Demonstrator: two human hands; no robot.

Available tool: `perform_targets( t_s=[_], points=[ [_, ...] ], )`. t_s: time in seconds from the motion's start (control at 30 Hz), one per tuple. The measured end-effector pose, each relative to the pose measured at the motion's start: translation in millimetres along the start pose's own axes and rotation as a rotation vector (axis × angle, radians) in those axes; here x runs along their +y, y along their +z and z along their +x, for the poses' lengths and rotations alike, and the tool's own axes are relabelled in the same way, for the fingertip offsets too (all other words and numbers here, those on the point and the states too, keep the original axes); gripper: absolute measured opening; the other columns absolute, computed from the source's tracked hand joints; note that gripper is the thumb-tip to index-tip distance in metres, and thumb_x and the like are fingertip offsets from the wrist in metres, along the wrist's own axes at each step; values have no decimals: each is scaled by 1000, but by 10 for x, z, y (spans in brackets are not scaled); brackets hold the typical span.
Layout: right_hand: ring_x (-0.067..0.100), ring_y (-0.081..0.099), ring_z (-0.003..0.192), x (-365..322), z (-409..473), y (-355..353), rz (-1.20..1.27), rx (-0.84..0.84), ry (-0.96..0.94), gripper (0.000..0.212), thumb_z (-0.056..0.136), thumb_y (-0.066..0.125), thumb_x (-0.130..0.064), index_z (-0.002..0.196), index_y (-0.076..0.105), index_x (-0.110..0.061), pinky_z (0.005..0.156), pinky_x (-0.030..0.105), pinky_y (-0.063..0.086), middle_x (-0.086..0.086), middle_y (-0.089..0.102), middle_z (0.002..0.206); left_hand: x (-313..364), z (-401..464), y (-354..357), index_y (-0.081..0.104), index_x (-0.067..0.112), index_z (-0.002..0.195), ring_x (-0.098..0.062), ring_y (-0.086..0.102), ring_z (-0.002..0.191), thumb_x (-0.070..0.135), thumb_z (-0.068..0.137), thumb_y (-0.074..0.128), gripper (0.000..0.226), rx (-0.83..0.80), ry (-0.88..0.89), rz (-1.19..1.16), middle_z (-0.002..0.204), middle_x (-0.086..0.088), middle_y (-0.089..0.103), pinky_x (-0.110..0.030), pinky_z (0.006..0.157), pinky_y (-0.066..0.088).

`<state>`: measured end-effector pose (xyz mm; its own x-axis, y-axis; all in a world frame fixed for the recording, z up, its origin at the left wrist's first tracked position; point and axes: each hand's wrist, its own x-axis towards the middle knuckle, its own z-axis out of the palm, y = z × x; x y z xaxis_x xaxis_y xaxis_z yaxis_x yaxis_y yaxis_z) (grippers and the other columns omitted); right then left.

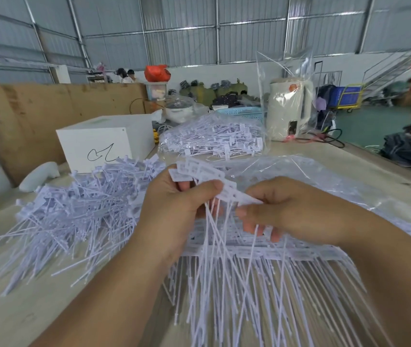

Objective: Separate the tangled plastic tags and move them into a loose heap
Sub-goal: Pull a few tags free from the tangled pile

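My left fingers (pixel 187 186) curl round the flat heads of a bunch of tags (pixel 209 181), thumb clamped across them; my right hand (pixel 282 209) pinches the end tag's head, its lower fingers hooked among the tails. The tails hang down and toward me, their long axis running from my grip to the table (pixel 36 309) edge. The loose heap (pixel 79 209) lies to the left, just beside my left hand (pixel 172 209) (the nearer one), so I judge freed tags should travel leftward. More unsorted rows (pixel 262 249) lie beneath my hands.

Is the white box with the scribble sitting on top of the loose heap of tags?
No, the white box stands on the table behind the loose heap.
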<state>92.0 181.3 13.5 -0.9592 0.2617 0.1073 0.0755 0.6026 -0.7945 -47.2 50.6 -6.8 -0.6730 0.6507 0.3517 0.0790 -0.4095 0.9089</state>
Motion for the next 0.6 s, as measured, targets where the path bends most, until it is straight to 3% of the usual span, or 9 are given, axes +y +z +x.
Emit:
perform_targets(
  t_s=[0.1, 0.2, 0.4, 0.53, 0.6],
  points=[
    [12, 48, 49, 4, -7, -4, -25, -3, 2, 37, 96, 59, -31, 59, 59, -27, 53, 27, 41, -4, 57, 55, 43, 9, -5, 66, 3, 86, -19, 71, 66, 9, 60, 75, 28, 39, 22, -48, 77, -9, 73, -24, 52, 53],
    [12, 32, 46, -22, 9, 11, 63, 129, -37, 34, 96, 59, -30, 62, 56, -24, 47, 25, 27, -9, 39, 51, 84, -5, 32, 64, -2, 91, -16, 67, 60, 6, 63, 72, 30, 72, 27, -124, 74, -7, 72, -23, 50, 52],
    [6, 23, 38, -144, 92, 322, 333, 414, -89, 40, 98, 56, -22, 59, 52, -22, 38, 16, 22, -13, 29, 46, 156, -67, 119, 64, 2, 100, -15, 69, 66, -7, 82, 63, 20, 183, 69, -269, 80, -6, 72, -23, 53, 52],
    [5, 27, 42, -167, 117, 460, 366, 514, -172, 33, 99, 55, -19, 67, 61, -18, 42, 18, 25, -9, 33, 50, 192, -65, 170, 64, 0, 109, -14, 65, 62, -4, 84, 62, 25, 225, -62, -366, 82, -9, 68, -24, 56, 54],
    [8, 31, 46, -175, 121, 508, 368, 534, -202, 26, 100, 54, -21, 79, 68, -12, 46, 20, 27, 1, 39, 55, 184, -68, 176, 66, 1, 107, -16, 64, 63, 4, 86, 62, 21, 193, -225, -419, 78, -8, 67, -30, 69, 56]
  ],
)
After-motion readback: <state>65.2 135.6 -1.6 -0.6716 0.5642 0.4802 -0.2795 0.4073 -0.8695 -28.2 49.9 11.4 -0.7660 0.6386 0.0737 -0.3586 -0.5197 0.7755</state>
